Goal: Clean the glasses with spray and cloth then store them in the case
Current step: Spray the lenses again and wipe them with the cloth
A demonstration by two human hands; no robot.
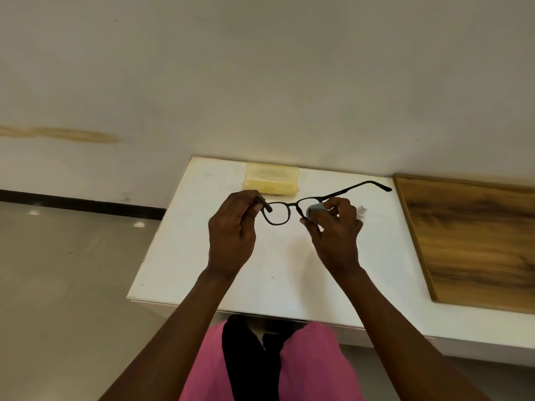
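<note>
Dark-framed glasses (292, 204) are held up above the white table (278, 264). My left hand (231, 230) pinches the frame at its left hinge. My right hand (333, 227) presses a small grey-blue cloth (313, 211) around the right lens, which it hides. The right temple arm sticks out to the right, unfolded. A pale yellow translucent case (271, 178) lies closed at the table's far edge, behind the glasses. A small white spray bottle (362, 213) shows just past my right hand, mostly covered by it.
A wooden board (474, 241) lies along the table's right side. The wall rises directly behind the table. Tiled floor lies to the left. My knees in pink fabric are under the table's near edge.
</note>
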